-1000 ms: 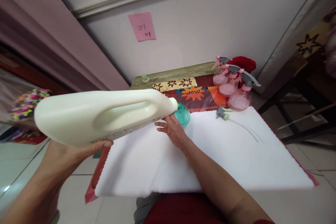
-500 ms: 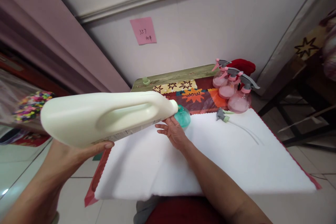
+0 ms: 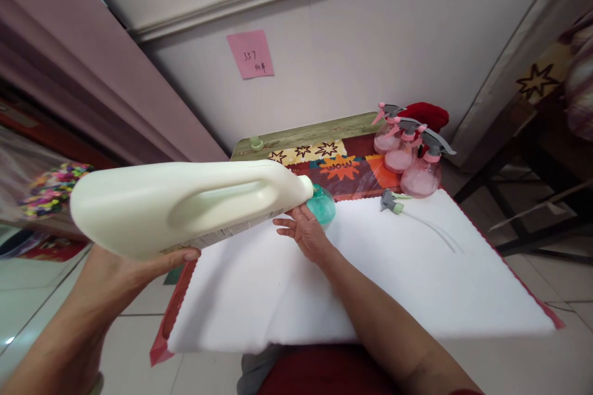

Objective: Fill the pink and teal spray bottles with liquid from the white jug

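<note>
A large pale green detergent jug [image 3: 139, 203] with a built-in handle lies tipped on its side in the air, its neck pointing right. My left hand [image 3: 115, 271] grips its base end from below, the thumb lying along the labelled side. Close under the neck, my right hand [image 3: 306, 231] holds the jug with its upper fingers, while the others stick out to the left. The jug's mouth meets the opening of a green spray bottle [image 3: 322, 205], which stands without its top on the white cloth. Any liquid passing between them is hidden.
A grey-and-green spray head [image 3: 393, 202] with a clear tube lies right of the green bottle. Several pink spray bottles [image 3: 420, 179] stand at the back right beside a red object [image 3: 426, 116]. A small green cap [image 3: 256, 142] sits on the wood-patterned board [image 3: 301, 129].
The liquid in the green bottle looks slightly higher. Both hands and the jug hold almost the same pose; the view has shifted a little.
</note>
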Available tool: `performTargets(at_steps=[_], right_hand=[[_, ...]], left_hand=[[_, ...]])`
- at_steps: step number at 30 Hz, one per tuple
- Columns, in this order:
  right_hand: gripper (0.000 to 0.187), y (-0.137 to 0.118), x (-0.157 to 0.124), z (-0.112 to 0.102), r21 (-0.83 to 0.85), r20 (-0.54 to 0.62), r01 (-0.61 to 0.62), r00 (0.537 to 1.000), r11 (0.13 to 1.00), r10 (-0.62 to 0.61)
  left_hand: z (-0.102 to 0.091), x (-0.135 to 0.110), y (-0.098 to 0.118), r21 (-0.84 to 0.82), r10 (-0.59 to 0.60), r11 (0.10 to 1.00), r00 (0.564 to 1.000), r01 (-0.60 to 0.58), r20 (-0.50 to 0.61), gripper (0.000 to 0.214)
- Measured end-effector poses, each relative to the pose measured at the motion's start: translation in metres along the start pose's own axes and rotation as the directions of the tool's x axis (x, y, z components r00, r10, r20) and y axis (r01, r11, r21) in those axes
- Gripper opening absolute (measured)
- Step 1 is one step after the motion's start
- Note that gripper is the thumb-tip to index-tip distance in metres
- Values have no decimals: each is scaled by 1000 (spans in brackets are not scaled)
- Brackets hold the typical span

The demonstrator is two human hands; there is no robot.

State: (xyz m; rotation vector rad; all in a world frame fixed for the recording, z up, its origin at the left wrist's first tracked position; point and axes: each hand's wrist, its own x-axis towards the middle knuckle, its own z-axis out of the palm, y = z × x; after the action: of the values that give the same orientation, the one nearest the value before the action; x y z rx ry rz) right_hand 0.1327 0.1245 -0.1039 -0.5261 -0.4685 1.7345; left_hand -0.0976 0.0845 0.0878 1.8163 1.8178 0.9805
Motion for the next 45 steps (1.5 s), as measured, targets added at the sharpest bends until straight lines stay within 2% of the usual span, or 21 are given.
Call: performTargets(at_steps=[20,28,45], right_hand=[[63,-1,0,0,-4,-9,-4,1000,1000,4],[55,-2,-1,0,-4,4,1,1000,1000,-1],[54,-2,-2,1,-5,4,-3,1000,1000,3]], left_hand=[[0,0,4,17,10,1000,1000,-10,-3,92],[-2,0,4,22,-11,1000,1000,11,18,94],[-2,3,19,57,-10,998,1000,9,28,93]])
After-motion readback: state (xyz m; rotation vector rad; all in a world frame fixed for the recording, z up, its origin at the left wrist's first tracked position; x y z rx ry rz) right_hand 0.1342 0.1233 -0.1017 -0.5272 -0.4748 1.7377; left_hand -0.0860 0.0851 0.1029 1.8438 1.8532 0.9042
